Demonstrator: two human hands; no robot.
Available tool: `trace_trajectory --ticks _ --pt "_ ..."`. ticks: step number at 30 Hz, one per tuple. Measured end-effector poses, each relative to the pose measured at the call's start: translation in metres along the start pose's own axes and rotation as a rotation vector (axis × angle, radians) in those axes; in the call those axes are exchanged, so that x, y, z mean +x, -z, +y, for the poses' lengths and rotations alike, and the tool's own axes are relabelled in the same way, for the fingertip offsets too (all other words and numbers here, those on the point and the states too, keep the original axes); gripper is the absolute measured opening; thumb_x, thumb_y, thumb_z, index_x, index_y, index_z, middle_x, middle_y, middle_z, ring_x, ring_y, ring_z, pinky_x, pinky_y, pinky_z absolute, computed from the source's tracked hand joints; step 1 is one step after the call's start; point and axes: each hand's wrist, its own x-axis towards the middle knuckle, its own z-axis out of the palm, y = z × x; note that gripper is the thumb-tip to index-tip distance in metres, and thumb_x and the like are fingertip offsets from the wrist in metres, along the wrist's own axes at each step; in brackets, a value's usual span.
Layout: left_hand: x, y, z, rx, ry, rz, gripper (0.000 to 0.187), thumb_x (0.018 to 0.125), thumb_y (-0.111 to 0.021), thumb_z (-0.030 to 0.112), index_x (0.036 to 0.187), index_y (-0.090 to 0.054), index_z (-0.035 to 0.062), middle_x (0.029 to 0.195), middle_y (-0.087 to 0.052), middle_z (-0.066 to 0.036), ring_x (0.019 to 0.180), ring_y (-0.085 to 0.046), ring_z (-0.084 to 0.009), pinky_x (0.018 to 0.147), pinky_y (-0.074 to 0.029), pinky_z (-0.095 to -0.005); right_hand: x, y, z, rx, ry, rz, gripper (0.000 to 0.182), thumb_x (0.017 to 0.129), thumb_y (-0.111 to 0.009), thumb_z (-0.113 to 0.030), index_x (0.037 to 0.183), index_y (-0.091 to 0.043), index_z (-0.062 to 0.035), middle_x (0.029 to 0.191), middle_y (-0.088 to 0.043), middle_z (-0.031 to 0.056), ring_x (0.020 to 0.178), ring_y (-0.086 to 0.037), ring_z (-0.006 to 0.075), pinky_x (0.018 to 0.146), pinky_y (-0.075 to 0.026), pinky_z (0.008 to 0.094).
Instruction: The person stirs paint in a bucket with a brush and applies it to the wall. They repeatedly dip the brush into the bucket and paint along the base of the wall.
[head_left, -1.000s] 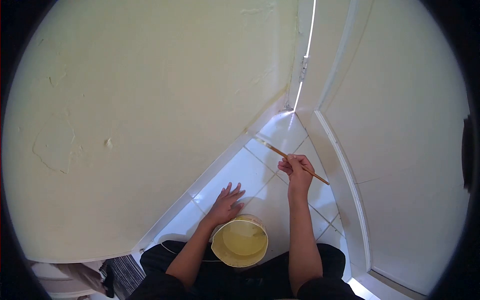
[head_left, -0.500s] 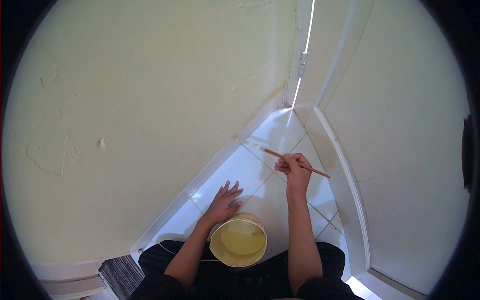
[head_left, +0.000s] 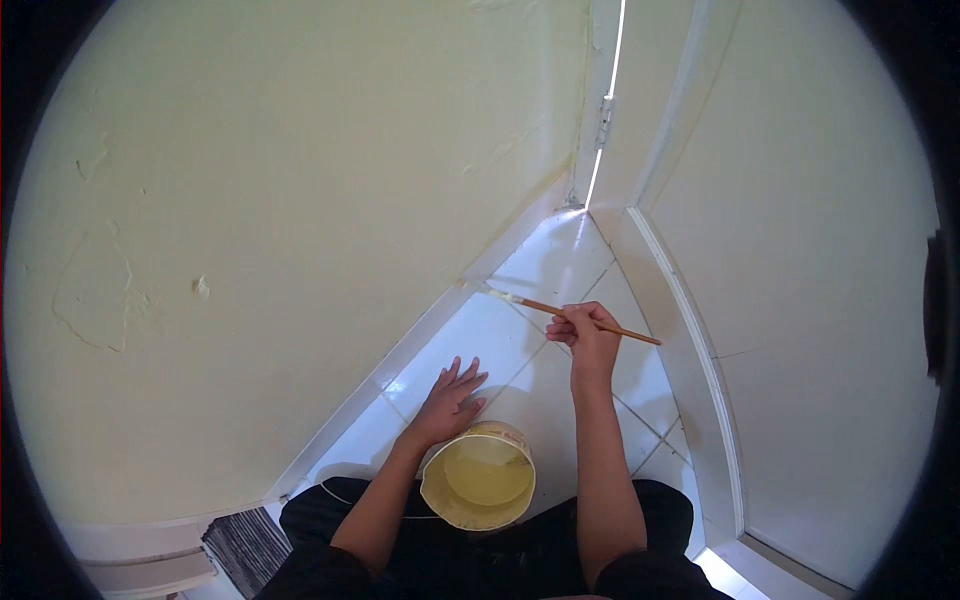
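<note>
My right hand [head_left: 588, 338] grips a thin paintbrush [head_left: 540, 306] by its long brown wooden handle. The pale bristle end points left, close to the lower edge of the yellow wall [head_left: 300, 200], just over the white skirting [head_left: 425, 335]. My left hand [head_left: 448, 402] lies with fingers spread on the white floor tiles [head_left: 470, 335], holding nothing. Right behind it, between my knees, stands a small bucket [head_left: 430, 490] with yellow paint [head_left: 485, 475] inside, its rim streaked with paint.
A cream panelled door [head_left: 820, 300] stands at the right, with a hinge [head_left: 605, 122] and a bright gap at the corner. The wall carries bumps and peeling patches [head_left: 201, 287]. A dark striped mat [head_left: 245, 550] lies at lower left.
The brush tip has shifted slightly left and away from the wall edge as my view tilted a little. My left hand stays spread on the floor.
</note>
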Motion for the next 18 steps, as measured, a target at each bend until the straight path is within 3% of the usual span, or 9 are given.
trace_trajectory --ticks 2,8,14,18 --pt "0.0 0.0 0.0 0.0 0.003 -0.004 0.053 0.099 -0.051 0.038 0.145 -0.046 0.0114 0.16 -0.026 -0.011 0.15 -0.01 -0.0388 0.12 -0.008 -0.0525 -0.002 -0.004 0.0 -0.042 -0.045 -0.039 0.012 0.091 -0.064 -0.008 0.082 -0.059 -0.001 0.075 -0.066 0.0129 0.063 -0.067 0.0197 0.06 -0.059 0.0302" --pt "0.0 0.0 0.0 -0.01 0.005 -0.002 0.052 0.099 -0.051 0.037 0.144 -0.047 0.0113 0.16 -0.026 -0.011 0.15 -0.01 -0.0386 0.12 -0.008 -0.0522 0.002 -0.008 -0.001 0.099 0.094 0.149 0.009 0.088 -0.064 -0.006 0.082 -0.06 -0.0007 0.074 -0.066 0.013 0.061 -0.067 0.0196 0.058 -0.059 0.0306" --pt "0.0 -0.002 -0.001 0.002 0.002 0.006 0.052 0.099 -0.052 0.036 0.144 -0.047 0.0107 0.16 -0.027 -0.012 0.15 -0.011 -0.0386 0.12 -0.009 -0.0522 -0.002 -0.004 0.001 -0.002 -0.017 -0.014 0.012 0.091 -0.064 -0.008 0.082 -0.06 -0.0009 0.075 -0.066 0.013 0.06 -0.066 0.0194 0.059 -0.059 0.0312" --pt "0.0 -0.001 0.0 0.014 0.0 0.006 0.052 0.099 -0.052 0.036 0.144 -0.047 0.0107 0.16 -0.027 -0.012 0.15 -0.011 -0.0387 0.12 -0.009 -0.0521 -0.002 -0.01 0.002 0.043 0.054 0.055 0.009 0.09 -0.063 -0.006 0.084 -0.06 0.0002 0.075 -0.066 0.0129 0.059 -0.066 0.0188 0.056 -0.059 0.0308"
